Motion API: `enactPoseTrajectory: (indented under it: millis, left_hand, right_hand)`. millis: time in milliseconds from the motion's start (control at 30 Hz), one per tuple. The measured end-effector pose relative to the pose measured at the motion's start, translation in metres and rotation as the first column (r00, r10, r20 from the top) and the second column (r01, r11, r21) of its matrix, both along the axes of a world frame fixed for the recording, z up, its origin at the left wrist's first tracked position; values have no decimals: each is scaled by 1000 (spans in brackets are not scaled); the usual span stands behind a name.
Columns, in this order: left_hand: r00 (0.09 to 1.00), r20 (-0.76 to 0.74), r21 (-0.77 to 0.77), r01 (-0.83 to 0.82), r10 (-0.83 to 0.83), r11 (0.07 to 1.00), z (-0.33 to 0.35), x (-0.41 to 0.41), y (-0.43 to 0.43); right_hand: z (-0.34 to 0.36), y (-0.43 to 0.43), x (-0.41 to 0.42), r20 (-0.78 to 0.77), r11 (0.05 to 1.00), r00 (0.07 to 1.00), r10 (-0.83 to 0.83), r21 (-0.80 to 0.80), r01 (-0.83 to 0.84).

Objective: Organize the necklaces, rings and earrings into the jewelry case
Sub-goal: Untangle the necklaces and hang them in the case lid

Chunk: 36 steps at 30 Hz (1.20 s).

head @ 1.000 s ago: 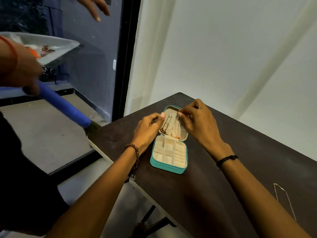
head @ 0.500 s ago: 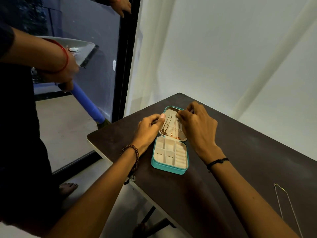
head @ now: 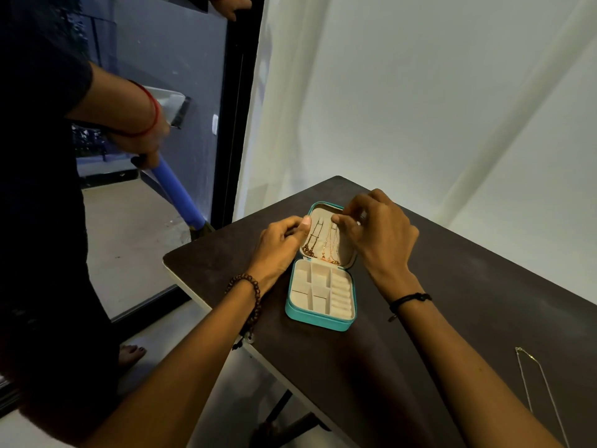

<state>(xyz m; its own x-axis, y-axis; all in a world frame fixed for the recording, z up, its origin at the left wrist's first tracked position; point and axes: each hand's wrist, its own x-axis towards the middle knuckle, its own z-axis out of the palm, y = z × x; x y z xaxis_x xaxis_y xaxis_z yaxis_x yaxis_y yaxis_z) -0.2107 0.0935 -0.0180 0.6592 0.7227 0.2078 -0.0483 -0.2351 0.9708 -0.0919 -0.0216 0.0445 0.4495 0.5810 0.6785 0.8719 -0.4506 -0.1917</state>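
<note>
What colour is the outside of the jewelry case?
The jewelry case is teal outside; the head view shows it best.

Left of the jewelry case (head: 318, 322), a brown beaded bracelet (head: 256, 291) circles the person's left wrist; right of the case, a thin black cord bracelet (head: 409, 299) with a small charm circles the right.

A dark table (head: 452, 302) is seen near a white wall (head: 420, 92), w/ a black door frame (head: 239, 108) just to the L. A person in dark clothes (head: 38, 189) is placed at far L; a blue handle (head: 179, 195) is gripped in one hand, a red thread (head: 154, 114) worn at that wrist. A grey dustpan (head: 174, 108) is partly hidden behind the forearm. A bare foot (head: 130, 354) is planted on the pale floor (head: 129, 247).
</note>
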Motion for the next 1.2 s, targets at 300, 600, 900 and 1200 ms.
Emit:
enactPoseTrajectory:
  millis: [300, 600, 900, 1200]
  left_hand:
    - [1000, 17, -10, -1, 2, 1000, -3, 2, 1]
    - [999, 48, -15, 14, -13, 1000, -3, 3, 1]
    - [996, 69, -25, 50, -48, 998, -2, 3, -1]
    - [998, 32, -27, 48, -47, 998, -3, 2, 2]
  right_hand:
    - [7, 5, 1, -368, 993, 930, 20, 118, 25]
    - [13, 4, 14, -641, 985, 763, 87, 170, 30]
    - [23, -3, 16, -721, 985, 678, 145, 171, -29]
    - [23, -4, 14, -725, 979, 664, 184, 198, -54]
